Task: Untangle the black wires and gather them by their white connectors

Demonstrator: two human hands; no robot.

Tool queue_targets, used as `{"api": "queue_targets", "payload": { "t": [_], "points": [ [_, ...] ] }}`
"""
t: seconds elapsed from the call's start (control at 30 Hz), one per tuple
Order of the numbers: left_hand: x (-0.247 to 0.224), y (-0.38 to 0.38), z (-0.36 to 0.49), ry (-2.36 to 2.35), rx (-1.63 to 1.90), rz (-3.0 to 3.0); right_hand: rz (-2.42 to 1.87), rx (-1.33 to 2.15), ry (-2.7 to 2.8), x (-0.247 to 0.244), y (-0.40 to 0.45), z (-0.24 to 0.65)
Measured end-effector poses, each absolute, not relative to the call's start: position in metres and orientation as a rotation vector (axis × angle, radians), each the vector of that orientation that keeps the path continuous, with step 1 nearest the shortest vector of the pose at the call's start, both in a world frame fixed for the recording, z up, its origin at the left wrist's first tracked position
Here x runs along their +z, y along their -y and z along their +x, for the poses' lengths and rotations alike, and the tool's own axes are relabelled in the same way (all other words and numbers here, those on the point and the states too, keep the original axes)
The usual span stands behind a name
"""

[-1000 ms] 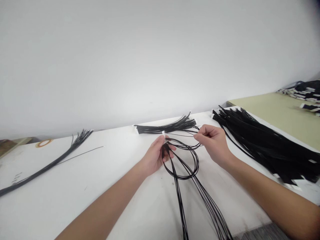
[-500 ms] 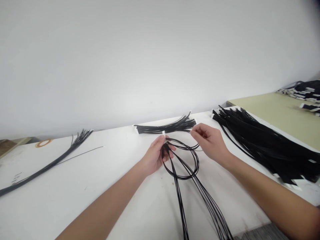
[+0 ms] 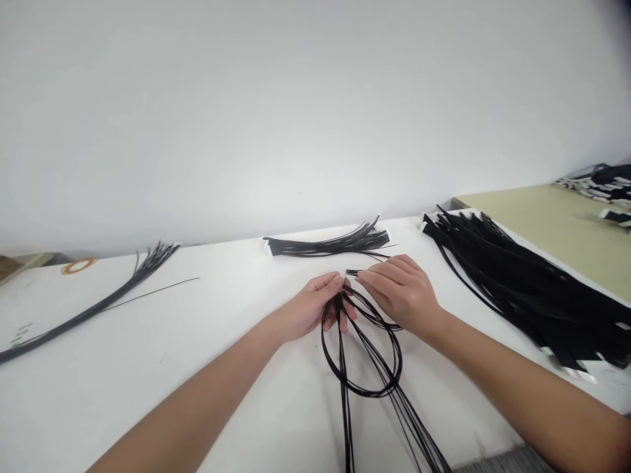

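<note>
My left hand (image 3: 311,307) is closed on a small white connector (image 3: 344,276) and the bunched black wires (image 3: 365,395) gathered below it. From its fingers the wires curve into a loop, and more strands hang down past the bottom of the view. Just to the right, my right hand (image 3: 405,297) pinches a short length of black wire (image 3: 351,272) close to the connector. The wire's tip is too small to make out.
Several black wires with white ends form a bundle (image 3: 325,246) at the back of the white table (image 3: 197,341). A larger pile of black cables (image 3: 517,289) lies right. Another wire bundle (image 3: 108,302) and an orange tape ring (image 3: 77,266) are left.
My right hand has moved left and slightly down to the connector, with wire now in its pinch. The connector has turned and shifted right, and the wire loop hangs lower.
</note>
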State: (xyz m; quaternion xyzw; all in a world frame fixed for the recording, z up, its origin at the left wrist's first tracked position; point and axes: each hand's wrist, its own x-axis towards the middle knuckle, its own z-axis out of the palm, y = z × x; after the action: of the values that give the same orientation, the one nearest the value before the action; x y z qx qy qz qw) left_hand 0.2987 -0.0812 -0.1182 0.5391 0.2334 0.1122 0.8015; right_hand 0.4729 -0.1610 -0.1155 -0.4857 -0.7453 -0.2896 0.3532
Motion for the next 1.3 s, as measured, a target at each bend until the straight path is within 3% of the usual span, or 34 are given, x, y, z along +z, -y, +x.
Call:
{"api": "queue_targets", "payload": {
  "t": [0.83,1.1,1.3],
  "points": [
    [-0.117,0.078,0.296,-0.443,0.201,1.199,-1.269,-0.765,1.951,-0.118,0.161,0.468],
    [-0.120,0.072,0.296,-0.568,0.437,0.948,-1.223,-0.984,1.784,-0.115,0.160,0.473],
    [-0.120,0.071,0.295,-0.590,0.518,0.839,-1.073,-0.896,1.986,-0.119,0.162,0.472]
  ]
}}
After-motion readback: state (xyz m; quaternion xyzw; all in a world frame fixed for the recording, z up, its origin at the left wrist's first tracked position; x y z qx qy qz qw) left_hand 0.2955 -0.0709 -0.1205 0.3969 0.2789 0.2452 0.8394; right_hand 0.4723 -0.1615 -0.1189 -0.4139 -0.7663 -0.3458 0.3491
